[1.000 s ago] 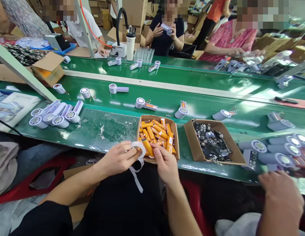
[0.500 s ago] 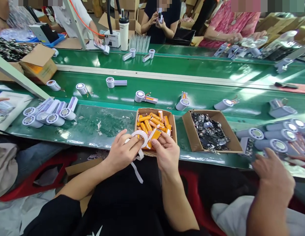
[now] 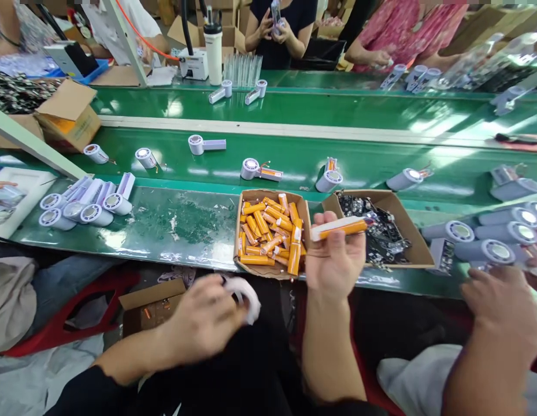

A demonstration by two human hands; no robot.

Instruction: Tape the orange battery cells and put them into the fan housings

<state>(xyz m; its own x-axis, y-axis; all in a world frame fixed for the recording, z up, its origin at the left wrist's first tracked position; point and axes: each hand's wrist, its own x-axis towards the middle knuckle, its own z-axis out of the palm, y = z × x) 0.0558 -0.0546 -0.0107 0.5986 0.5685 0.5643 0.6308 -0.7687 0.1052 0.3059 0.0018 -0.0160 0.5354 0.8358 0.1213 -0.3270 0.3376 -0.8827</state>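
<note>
My left hand (image 3: 207, 315), blurred by motion, is closed on a roll of white tape (image 3: 246, 297) below the bench edge. My right hand (image 3: 335, 260) is palm up, its fingers and thumb gripping an orange battery (image 3: 341, 229) with a white strip along its upper side. That battery lies level in front of a carton of dark circuit parts (image 3: 413, 228). Left of my right hand, a carton (image 3: 236, 231) holds several orange batteries, one group standing against its right side.
White fan units (image 3: 250, 168) lie spaced along the green belt (image 3: 173, 156). Several more are grouped at the left (image 3: 95, 214) and right. Another person's hand (image 3: 504, 294) is at the lower right. People work across the belt. An open box (image 3: 151, 294) sits below the bench.
My hands have moved apart: the left with the tape roll came down, the right with the battery went right. The white strip now lies along the battery. Belt items shifted slightly right.
</note>
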